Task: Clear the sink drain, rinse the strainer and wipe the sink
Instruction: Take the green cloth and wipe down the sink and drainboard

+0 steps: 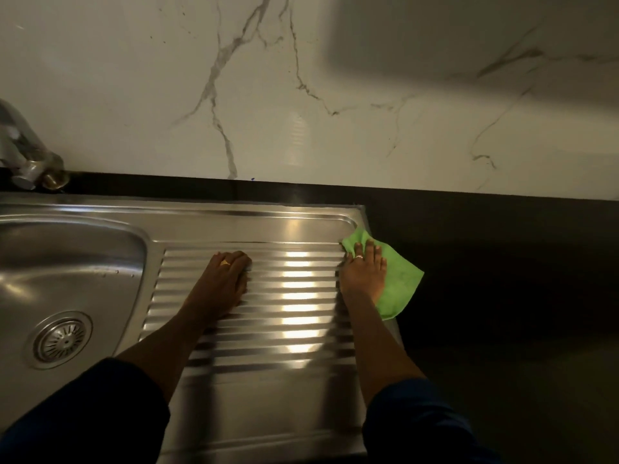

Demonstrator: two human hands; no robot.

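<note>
Pressing a green cloth (398,283) beneath the flat right hand (365,272), a person rests the empty, flat left hand (224,279) on the ribbed drainboard (301,380), seemingly bracing to wipe.

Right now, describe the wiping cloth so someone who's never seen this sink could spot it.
From the steel sink, follow its ribbed drainboard to the right edge, beside the dark counter. The cloth lies there, pressed under the right hand. It is the only bright green thing in view.
</note>
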